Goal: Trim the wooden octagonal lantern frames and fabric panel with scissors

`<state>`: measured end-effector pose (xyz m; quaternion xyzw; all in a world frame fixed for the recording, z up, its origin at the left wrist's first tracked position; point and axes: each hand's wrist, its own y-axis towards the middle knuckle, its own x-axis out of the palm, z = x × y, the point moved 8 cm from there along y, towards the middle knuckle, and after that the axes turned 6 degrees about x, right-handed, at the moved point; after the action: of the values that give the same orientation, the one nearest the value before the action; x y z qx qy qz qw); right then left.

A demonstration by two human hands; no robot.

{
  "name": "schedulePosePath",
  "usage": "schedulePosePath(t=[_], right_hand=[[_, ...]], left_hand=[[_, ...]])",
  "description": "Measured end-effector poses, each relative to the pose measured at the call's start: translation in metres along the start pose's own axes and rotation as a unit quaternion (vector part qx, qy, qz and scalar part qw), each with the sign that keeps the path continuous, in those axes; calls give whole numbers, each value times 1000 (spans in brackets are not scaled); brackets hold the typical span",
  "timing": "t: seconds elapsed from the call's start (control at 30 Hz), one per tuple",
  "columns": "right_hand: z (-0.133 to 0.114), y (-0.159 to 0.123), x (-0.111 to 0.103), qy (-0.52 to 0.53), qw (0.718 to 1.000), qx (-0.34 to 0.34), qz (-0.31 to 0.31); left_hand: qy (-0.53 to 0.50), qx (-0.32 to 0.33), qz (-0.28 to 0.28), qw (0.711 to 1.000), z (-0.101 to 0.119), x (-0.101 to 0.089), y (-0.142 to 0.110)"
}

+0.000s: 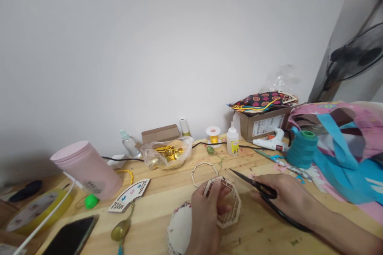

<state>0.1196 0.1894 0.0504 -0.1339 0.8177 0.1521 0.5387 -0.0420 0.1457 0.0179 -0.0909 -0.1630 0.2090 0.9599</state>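
My left hand (pixel 205 219) is closed around an octagonal wooden lattice frame (pixel 236 205), thumb across its upper left part. Black-handled scissors (pixel 247 179) are in my right hand (pixel 290 195), their tips pointing up and left, a short way from the frame. The blades look closed or nearly so. A thin octagonal ring (pixel 193 173) lies just behind my left hand. Partly covered by that hand's wrist is a round whitish piece (pixel 178 229) with a coloured edge. Green thread (pixel 221 163) runs from a small green bundle (pixel 211 150) toward the lattice frame.
A glue bottle (pixel 232 141), a spool of yellow thread (pixel 213 135) and a bag of gold bells (pixel 167 153) stand behind. Rightward are a teal thread cone (pixel 302 149), a glue gun (pixel 269 142) and a cloth bag (pixel 353 127). A pink tumbler (pixel 86 171) and phone (pixel 72 237) are left.
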Motion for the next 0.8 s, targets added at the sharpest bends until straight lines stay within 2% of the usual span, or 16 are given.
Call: schedulePosePath(t=[0.13,0.23,0.4,0.5,0.67,0.8], right_hand=[[-10,-7,-4,2,1000,-10,-15],[-10,-8,-5,5,1000,-10,-4],[-7,-9,6,-48,998,-28,21],[-9,-10,13,-83,995,-42,29],[-12,-13,15,-98,993,-58,38],[-11,-12,17,-104,992,-54,37]], left_hand=[[-9,-12,-15,1000,-5,2,3],[-12,-10,-14,1000,-7,3,3],[0,-13,-34,999,-7,6,3],[-4,-11,-12,1000,-6,3,3],[-19,-6,-37,999,-10,3,6],[-17,-10,-27,999,-12,1,7]])
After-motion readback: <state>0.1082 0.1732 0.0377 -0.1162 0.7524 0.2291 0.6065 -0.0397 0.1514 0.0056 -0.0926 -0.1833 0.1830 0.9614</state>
